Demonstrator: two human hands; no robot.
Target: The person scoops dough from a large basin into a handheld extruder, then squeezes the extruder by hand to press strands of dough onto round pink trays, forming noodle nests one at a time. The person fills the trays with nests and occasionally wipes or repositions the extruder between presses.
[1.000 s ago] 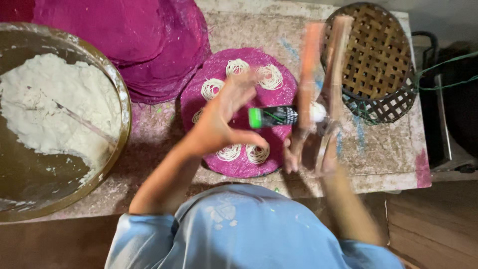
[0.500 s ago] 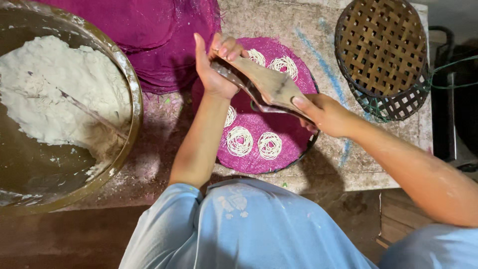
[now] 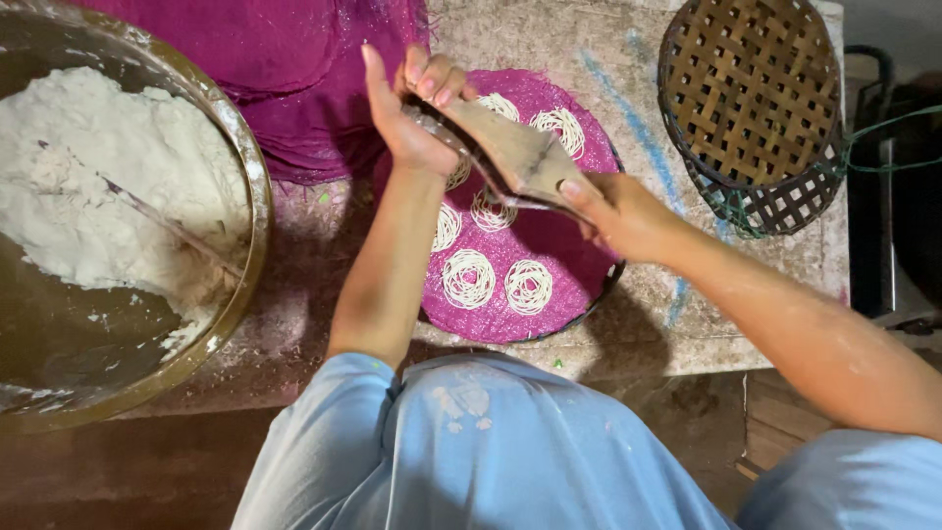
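A wooden press (image 3: 510,157) is held over a round purple mat (image 3: 549,285) by both hands. The far end of the press is gripped by the left hand (image 3: 407,118), its fingers curled over the top edge; the near end is clasped by the right hand (image 3: 613,211), closed around the wood. The press is tilted, its far end raised, and it sits above the upper middle of the mat without touching it.

Small white coils of noodle (image 3: 468,278) are laid on the mat, several near its lower edge and others at its upper edge, partly hidden by the press. To the left of the mat, a large metal bowl (image 3: 250,196) holding white dough (image 3: 108,167) is seen, with a thin stick lying across the dough. Just beyond the mat, a heap of purple cloth (image 3: 275,69) is piled. To the right of the mat, a woven bamboo basket (image 3: 756,98) is set on the same stone slab (image 3: 648,324).
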